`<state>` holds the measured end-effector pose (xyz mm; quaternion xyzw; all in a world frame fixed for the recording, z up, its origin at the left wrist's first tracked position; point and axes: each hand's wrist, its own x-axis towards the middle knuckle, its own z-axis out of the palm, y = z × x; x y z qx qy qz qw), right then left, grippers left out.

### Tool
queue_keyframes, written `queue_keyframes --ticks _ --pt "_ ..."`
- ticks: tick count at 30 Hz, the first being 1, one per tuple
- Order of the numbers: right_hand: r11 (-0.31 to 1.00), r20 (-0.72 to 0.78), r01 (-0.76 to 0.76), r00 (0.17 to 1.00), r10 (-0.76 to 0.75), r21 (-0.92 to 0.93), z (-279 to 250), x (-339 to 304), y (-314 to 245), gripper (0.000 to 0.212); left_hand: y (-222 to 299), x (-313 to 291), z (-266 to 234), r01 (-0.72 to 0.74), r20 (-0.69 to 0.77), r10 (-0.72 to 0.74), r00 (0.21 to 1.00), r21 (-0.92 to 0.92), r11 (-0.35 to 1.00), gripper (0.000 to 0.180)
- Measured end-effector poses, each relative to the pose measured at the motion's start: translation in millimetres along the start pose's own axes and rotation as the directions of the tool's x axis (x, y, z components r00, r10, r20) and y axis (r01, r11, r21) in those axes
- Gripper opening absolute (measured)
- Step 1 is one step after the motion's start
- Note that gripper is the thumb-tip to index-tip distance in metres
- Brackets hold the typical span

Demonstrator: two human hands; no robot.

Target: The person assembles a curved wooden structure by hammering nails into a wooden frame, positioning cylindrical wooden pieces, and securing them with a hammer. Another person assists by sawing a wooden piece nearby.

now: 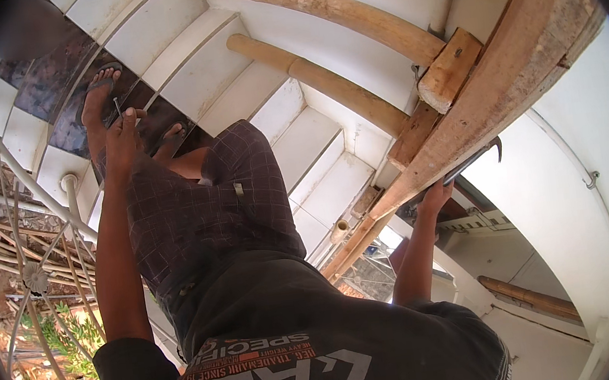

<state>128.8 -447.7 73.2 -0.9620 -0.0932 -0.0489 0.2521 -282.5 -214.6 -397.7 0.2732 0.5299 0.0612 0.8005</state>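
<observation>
My left hand (123, 133), its arm stretched forward, pinches a metal nail (117, 105) that points up from the fingertips. It is held over the feet and the stair steps, apart from the wood. On the right, my right hand (434, 198) is closed around the handle of a hammer (472, 161), whose curved dark head shows past the edge of a long wooden plank (455, 128). The plank hides part of the handle. Short wood blocks (452, 69) sit against the plank, where bamboo poles (335, 96) end.
White tiled stairs (216, 72) with dark tiles run under my feet in sandals (108, 71). A white metal railing (18, 177) curves along the left, with plants and loose poles below it. A white wall (581, 181) rises at the right, and another bamboo pole (531, 295) lies lower there.
</observation>
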Motion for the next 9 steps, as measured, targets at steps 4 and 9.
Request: queue_keyframes --ticks 4,9 --pt "0.982 -0.092 -0.137 0.988 0.125 -0.132 -6 2 -9 0.063 -19 9 6 0.093 0.073 -0.087 0.994 -0.089 0.992 0.05" --pt "0.965 -0.095 -0.163 0.985 0.146 -0.204 -7 -1 -12 0.055 -16 26 14 0.155 0.101 -0.145 0.984 -0.103 0.983 0.051"
